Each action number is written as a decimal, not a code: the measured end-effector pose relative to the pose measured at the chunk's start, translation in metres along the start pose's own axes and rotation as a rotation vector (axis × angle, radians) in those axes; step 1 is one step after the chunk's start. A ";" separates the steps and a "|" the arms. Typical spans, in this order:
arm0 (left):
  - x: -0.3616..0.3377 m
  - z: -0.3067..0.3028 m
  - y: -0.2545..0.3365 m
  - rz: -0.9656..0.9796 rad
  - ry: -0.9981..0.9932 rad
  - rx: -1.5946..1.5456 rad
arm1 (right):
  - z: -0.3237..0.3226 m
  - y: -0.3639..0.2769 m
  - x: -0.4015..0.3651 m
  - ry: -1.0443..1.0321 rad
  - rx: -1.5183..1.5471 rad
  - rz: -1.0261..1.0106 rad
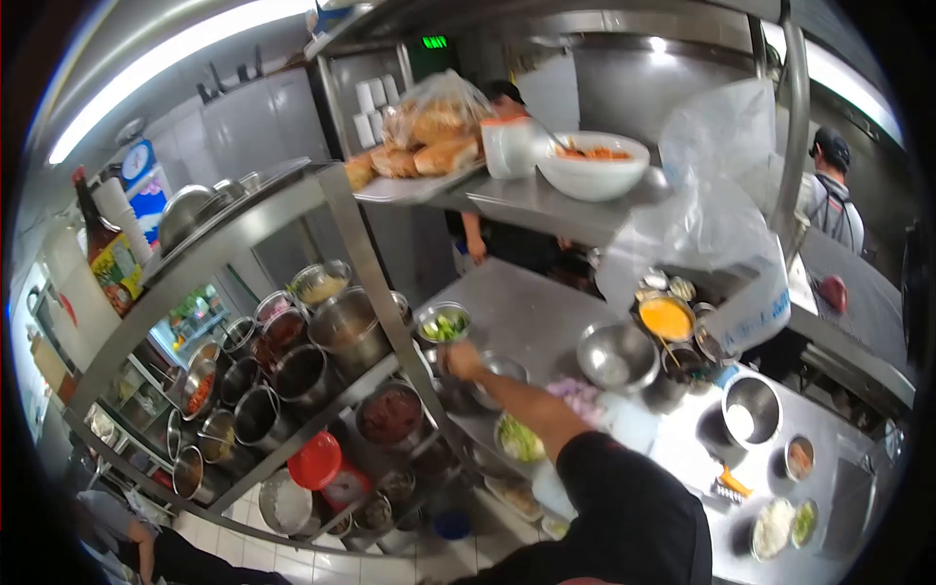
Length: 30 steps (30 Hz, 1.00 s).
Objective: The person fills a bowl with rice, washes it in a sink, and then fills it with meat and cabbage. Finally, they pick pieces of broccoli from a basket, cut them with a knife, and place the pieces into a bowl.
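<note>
The right arm [531,414] stretched out nearly straight from the shoulder, running up and to the left across the view. It was bare from the wrist to above the elbow, where a short black sleeve [634,507] covered the upper arm. The right grip [463,359] was at the far end of the reach with its back turned to the camera and its fingers curled inward, too small and blurred to show whether they were closed on anything.
</note>
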<state>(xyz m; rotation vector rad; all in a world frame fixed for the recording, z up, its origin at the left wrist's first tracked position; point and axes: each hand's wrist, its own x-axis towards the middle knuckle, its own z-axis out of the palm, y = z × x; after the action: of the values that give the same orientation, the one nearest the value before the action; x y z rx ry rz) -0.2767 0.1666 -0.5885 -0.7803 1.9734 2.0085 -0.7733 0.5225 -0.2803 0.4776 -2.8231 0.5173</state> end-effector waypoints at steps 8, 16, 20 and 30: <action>-0.069 0.108 0.255 0.462 -0.508 -0.053 | -0.117 -0.032 -0.150 0.892 1.287 -0.009; -0.085 0.082 0.208 -0.179 -1.076 -0.353 | 0.016 -0.215 -0.477 0.246 0.225 0.113; -0.103 0.037 0.071 -0.858 -0.806 -0.234 | 0.086 -0.269 -0.590 -0.171 0.405 0.089; -0.156 0.086 -0.187 -0.615 -0.368 0.066 | 0.223 -0.054 -0.890 -0.336 0.198 0.772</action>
<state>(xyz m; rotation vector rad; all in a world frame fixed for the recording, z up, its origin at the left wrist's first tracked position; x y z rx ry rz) -0.0708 0.2965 -0.6732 -0.8054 1.3698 1.5734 0.0281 0.6339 -0.7173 -0.5933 -3.2266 0.9279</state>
